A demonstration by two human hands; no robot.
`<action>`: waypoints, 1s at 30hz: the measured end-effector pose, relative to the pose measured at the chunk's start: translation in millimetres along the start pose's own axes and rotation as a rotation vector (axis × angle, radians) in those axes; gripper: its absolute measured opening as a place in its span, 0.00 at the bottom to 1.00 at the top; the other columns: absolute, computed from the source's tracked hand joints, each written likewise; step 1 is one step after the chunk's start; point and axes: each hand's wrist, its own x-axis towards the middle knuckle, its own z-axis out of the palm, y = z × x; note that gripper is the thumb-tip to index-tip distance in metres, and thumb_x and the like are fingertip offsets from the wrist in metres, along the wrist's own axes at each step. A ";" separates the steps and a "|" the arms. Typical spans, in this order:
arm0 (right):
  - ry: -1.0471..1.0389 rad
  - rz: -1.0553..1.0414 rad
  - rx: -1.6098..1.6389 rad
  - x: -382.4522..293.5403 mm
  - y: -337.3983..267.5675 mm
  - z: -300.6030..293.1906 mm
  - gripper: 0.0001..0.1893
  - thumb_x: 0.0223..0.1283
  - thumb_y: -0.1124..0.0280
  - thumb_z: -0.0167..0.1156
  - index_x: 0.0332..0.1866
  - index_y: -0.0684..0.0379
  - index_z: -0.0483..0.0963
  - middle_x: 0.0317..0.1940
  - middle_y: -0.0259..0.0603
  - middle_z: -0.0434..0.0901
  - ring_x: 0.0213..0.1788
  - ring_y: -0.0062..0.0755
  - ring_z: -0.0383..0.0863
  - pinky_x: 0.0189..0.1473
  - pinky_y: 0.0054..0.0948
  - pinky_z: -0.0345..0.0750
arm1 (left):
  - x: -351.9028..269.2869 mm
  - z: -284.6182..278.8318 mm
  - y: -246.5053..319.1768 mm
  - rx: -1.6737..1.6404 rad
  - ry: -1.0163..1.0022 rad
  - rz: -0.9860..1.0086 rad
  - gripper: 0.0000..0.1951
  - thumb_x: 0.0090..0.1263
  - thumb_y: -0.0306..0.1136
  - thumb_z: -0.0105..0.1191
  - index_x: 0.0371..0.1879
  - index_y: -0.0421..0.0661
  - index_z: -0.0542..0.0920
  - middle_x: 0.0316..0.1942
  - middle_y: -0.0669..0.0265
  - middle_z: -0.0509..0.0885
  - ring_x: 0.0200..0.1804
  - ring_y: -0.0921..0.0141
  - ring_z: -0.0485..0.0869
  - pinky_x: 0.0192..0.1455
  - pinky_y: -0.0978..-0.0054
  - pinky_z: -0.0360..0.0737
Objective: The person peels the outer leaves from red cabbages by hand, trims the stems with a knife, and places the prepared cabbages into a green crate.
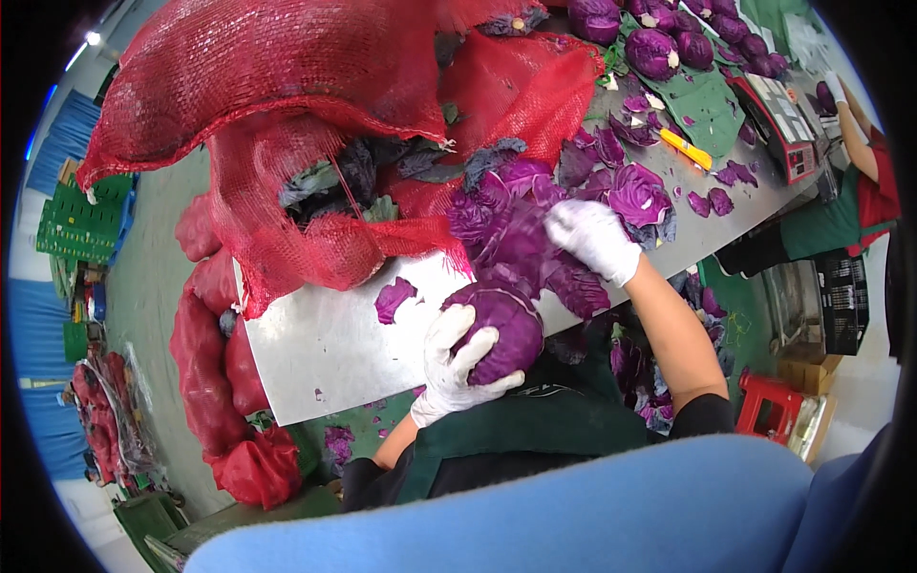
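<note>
In a white glove, my left hand grips a round red cabbage head from its left and lower side, at the front edge of the metal table. My right hand, also gloved in white, is up and to the right of that head, over a heap of loose purple cabbage leaves. Its fingers are curled and slightly blurred, so whether they pinch a leaf cannot be told. A torn leaf piece lies left of the held head.
Red mesh sacks fill the table's left and back; more sacks stand on the floor. Several cabbage heads, a yellow-handled knife and a red scale occupy the right. Another person holds a cabbage there. A red stool stands behind.
</note>
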 end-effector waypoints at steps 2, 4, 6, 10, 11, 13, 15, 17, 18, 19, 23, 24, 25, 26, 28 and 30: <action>0.079 0.191 -0.136 -20.6 35.9 10.8 0.14 0.70 0.59 0.57 0.40 0.60 0.77 0.35 0.48 0.82 0.37 0.52 0.84 0.42 0.46 0.80 | -6.8 0.7 0.6 -0.017 -0.001 -0.018 0.44 0.35 0.47 0.84 0.60 0.57 0.80 0.67 0.57 0.73 0.69 0.50 0.72 0.73 0.38 0.64; 0.120 0.466 -0.285 -27.9 36.6 0.4 0.14 0.73 0.56 0.58 0.47 0.56 0.80 0.38 0.46 0.83 0.39 0.46 0.86 0.37 0.40 0.83 | -3.5 -1.7 1.3 -0.014 -0.024 -0.041 0.44 0.36 0.46 0.84 0.59 0.57 0.80 0.67 0.56 0.72 0.69 0.50 0.72 0.73 0.39 0.64; 0.368 0.496 -0.200 -24.3 3.3 -19.7 0.19 0.72 0.54 0.61 0.58 0.56 0.80 0.43 0.45 0.82 0.41 0.42 0.86 0.39 0.37 0.84 | 6.4 -3.2 3.8 -0.024 -0.053 -0.017 0.42 0.37 0.44 0.83 0.59 0.54 0.81 0.67 0.55 0.73 0.69 0.49 0.72 0.73 0.41 0.65; 0.201 0.738 0.868 -26.0 -62.7 -40.7 0.18 0.71 0.67 0.61 0.63 0.56 0.80 0.42 0.31 0.86 0.37 0.20 0.80 0.44 0.26 0.80 | 50.0 -17.6 1.7 0.002 -0.373 -0.360 0.34 0.52 0.38 0.74 0.61 0.43 0.79 0.70 0.47 0.71 0.71 0.47 0.70 0.76 0.52 0.66; -0.050 0.899 1.133 -29.3 -76.4 -50.4 0.18 0.70 0.69 0.61 0.63 0.56 0.80 0.41 0.30 0.86 0.37 0.17 0.79 0.45 0.24 0.79 | 45.9 -12.8 -11.4 -0.094 -0.249 -0.439 0.32 0.63 0.39 0.65 0.66 0.42 0.74 0.71 0.50 0.70 0.73 0.54 0.70 0.77 0.58 0.64; 0.069 0.695 1.399 -56.6 -79.2 11.0 0.21 0.70 0.69 0.61 0.67 0.54 0.78 0.40 0.29 0.85 0.32 0.14 0.76 0.38 0.20 0.77 | 75.2 -20.1 -11.1 -0.410 -0.234 -0.713 0.30 0.74 0.37 0.58 0.72 0.40 0.69 0.72 0.54 0.69 0.75 0.59 0.67 0.79 0.63 0.61; -0.013 0.707 1.404 -56.1 -108.0 9.2 0.32 0.69 0.69 0.63 0.77 0.58 0.66 0.43 0.29 0.82 0.39 0.12 0.77 0.42 0.17 0.75 | 72.8 -21.0 -39.5 -0.593 -0.249 -0.811 0.29 0.80 0.36 0.53 0.76 0.39 0.63 0.73 0.57 0.68 0.76 0.64 0.65 0.80 0.66 0.59; 0.016 0.724 1.194 -52.0 -126.5 10.1 0.36 0.67 0.69 0.66 0.80 0.57 0.63 0.37 0.24 0.76 0.34 0.12 0.73 0.39 0.16 0.73 | 81.1 -25.4 -48.3 -0.598 -0.335 -0.819 0.31 0.80 0.33 0.53 0.78 0.41 0.60 0.76 0.58 0.65 0.77 0.65 0.64 0.81 0.67 0.58; 0.028 0.788 1.162 -44.2 -130.4 1.6 0.38 0.64 0.68 0.70 0.79 0.58 0.64 0.31 0.21 0.69 0.30 0.13 0.68 0.37 0.15 0.71 | 91.6 -26.3 -42.8 -0.654 -0.349 -0.834 0.32 0.80 0.32 0.53 0.80 0.43 0.58 0.77 0.58 0.62 0.78 0.65 0.62 0.81 0.67 0.57; 0.048 0.785 1.170 -46.4 -125.1 10.3 0.38 0.64 0.68 0.70 0.79 0.58 0.64 0.31 0.21 0.69 0.30 0.13 0.68 0.37 0.15 0.71 | 99.2 -26.2 -38.1 -0.710 -0.364 -0.849 0.34 0.80 0.30 0.53 0.81 0.45 0.56 0.79 0.59 0.60 0.79 0.65 0.61 0.82 0.68 0.56; 0.223 0.853 1.192 -55.0 -99.5 5.0 0.29 0.61 0.52 0.73 0.60 0.63 0.80 0.26 0.26 0.75 0.27 0.15 0.70 0.31 0.22 0.71 | 106.9 -21.7 -27.7 -0.926 -0.460 -0.881 0.41 0.77 0.29 0.58 0.84 0.50 0.49 0.77 0.59 0.62 0.76 0.67 0.65 0.80 0.68 0.61; 0.236 0.865 1.262 -56.5 -93.8 -11.4 0.26 0.63 0.51 0.71 0.57 0.62 0.81 0.25 0.26 0.75 0.24 0.15 0.70 0.28 0.21 0.70 | 106.6 -17.9 -19.8 -0.926 -0.499 -0.859 0.48 0.72 0.34 0.65 0.84 0.49 0.47 0.77 0.57 0.63 0.76 0.65 0.66 0.79 0.65 0.62; 0.250 0.882 1.328 -59.3 -87.1 -28.0 0.24 0.65 0.51 0.69 0.54 0.62 0.82 0.24 0.26 0.75 0.21 0.15 0.71 0.25 0.21 0.70 | 104.4 -11.8 -14.8 -0.748 -0.557 -0.751 0.54 0.64 0.37 0.71 0.84 0.48 0.46 0.77 0.54 0.62 0.77 0.62 0.65 0.79 0.63 0.64; 0.195 0.888 1.163 -62.2 -74.3 -35.9 0.21 0.68 0.49 0.65 0.48 0.60 0.82 0.21 0.27 0.75 0.16 0.17 0.71 0.20 0.22 0.68 | 102.5 -5.9 -10.1 -0.564 -0.599 -0.644 0.61 0.56 0.40 0.77 0.84 0.47 0.46 0.77 0.52 0.62 0.77 0.60 0.65 0.78 0.61 0.65; 0.231 0.952 1.180 -72.9 -54.7 -21.1 0.22 0.69 0.45 0.63 0.42 0.58 0.80 0.18 0.28 0.72 0.14 0.20 0.70 0.17 0.25 0.67 | 102.7 18.7 -0.7 -0.023 -0.636 -0.380 0.70 0.41 0.46 0.84 0.83 0.45 0.49 0.79 0.45 0.54 0.80 0.52 0.59 0.81 0.57 0.62; 0.212 0.998 1.236 -77.5 -49.7 -17.4 0.22 0.71 0.46 0.61 0.42 0.58 0.78 0.17 0.29 0.71 0.13 0.21 0.69 0.17 0.26 0.68 | 106.5 37.2 6.9 0.031 -0.563 -0.328 0.68 0.39 0.48 0.84 0.82 0.44 0.53 0.79 0.46 0.55 0.81 0.51 0.58 0.83 0.56 0.57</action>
